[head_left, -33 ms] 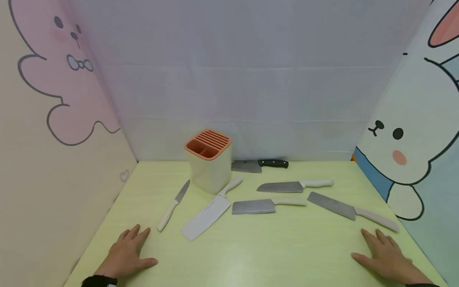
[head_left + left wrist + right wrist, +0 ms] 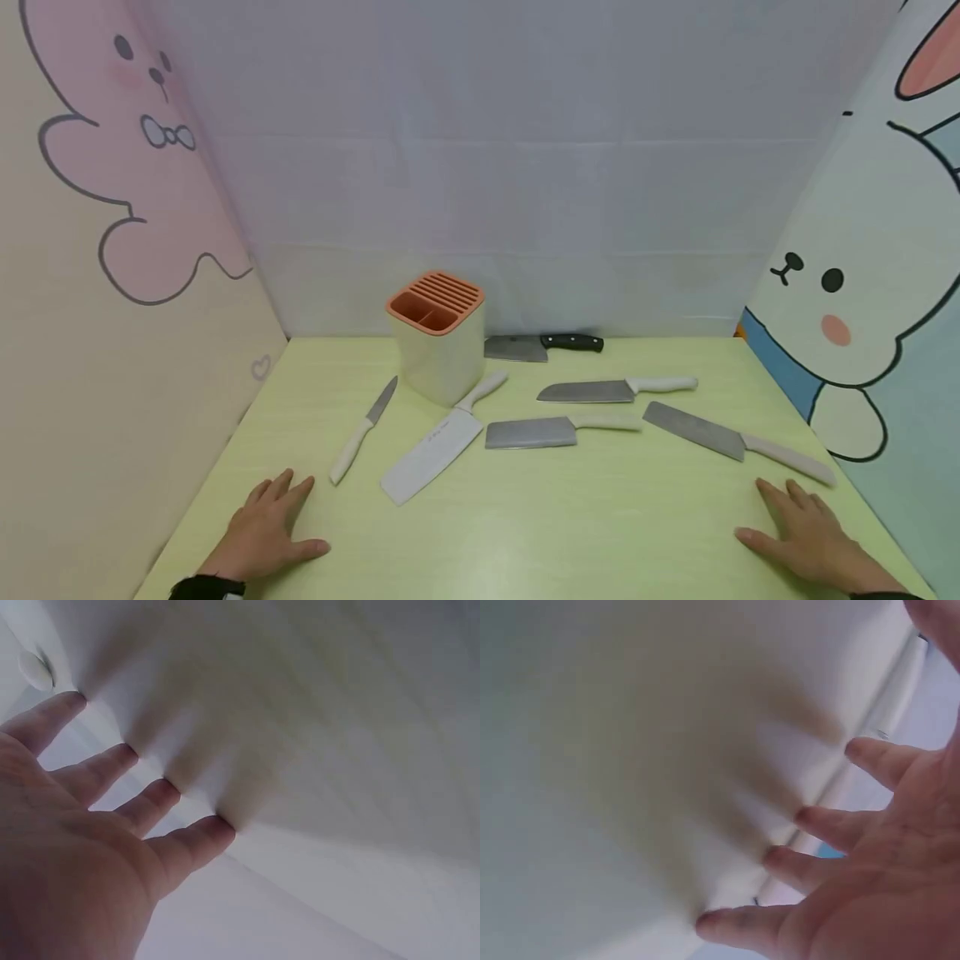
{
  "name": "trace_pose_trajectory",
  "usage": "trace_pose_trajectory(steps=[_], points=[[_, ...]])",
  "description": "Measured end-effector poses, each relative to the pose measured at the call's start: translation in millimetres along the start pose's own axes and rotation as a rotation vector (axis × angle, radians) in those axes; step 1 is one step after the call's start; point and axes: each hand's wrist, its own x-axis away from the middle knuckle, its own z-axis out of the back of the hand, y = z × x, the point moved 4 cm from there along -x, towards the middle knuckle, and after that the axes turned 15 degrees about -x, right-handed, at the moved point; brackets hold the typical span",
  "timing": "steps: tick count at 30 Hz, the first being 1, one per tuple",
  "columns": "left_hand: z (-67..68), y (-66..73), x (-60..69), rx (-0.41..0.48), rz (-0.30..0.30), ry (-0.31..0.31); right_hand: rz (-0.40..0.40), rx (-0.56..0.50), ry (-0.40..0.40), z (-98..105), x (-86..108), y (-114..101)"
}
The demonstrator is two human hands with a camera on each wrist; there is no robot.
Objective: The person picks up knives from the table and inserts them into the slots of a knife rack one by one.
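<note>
**Sharp edges near bare fingers**

On the left, the left hand rests on the table, its fingers spread wide and holding nothing. Just beside its fingertips lies the small knife; a careless reach past its handle could bring the fingers onto the blade. Next is the cleaver, its handle beside the holder. An arm stretched over its blade, which is nearer, may be cut. Further right, the handle of the short knife ends near the tip of the right knife, so lifting one hastily could knock the other. The right hand, also spread wide and without any object, is just below the right knife's handle; a clumsy push could turn this knife.

As for looks, the small knife is slim and pointed, with a pale handle. The cleaver is broad and whitish, the short knife grey and squarish. The right knife has a long grey blade, lies slanted, and has an off-white handle.
</note>
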Motion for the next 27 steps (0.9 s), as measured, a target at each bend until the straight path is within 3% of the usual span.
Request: trace_pose_trajectory(steps=[7, 12, 19, 23, 27], points=[[3.6, -4.6, -0.8, 0.054, 0.010, 0.003, 0.105, -0.067, 0.009, 29, -12.0, -41], [18.9, -5.5, -11.2, 0.091, 0.012, 0.019, 0.142, -0.068, 0.003, 43, -25.6, -65], [65.8, 2.9, -44.1, 0.097, -0.034, 0.146, 0.205, -0.102, 0.008, 62, -59.4, -111], [95.3, 20.5, -65.8, 0.110, -0.067, 0.207, 0.267, -0.117, 0.045, 69, -79.8, -137], [119.2, 42.1, -84.1, 0.122, -0.109, 0.289, 0.273, -0.141, 0.036, 69, -100.7, -155]])
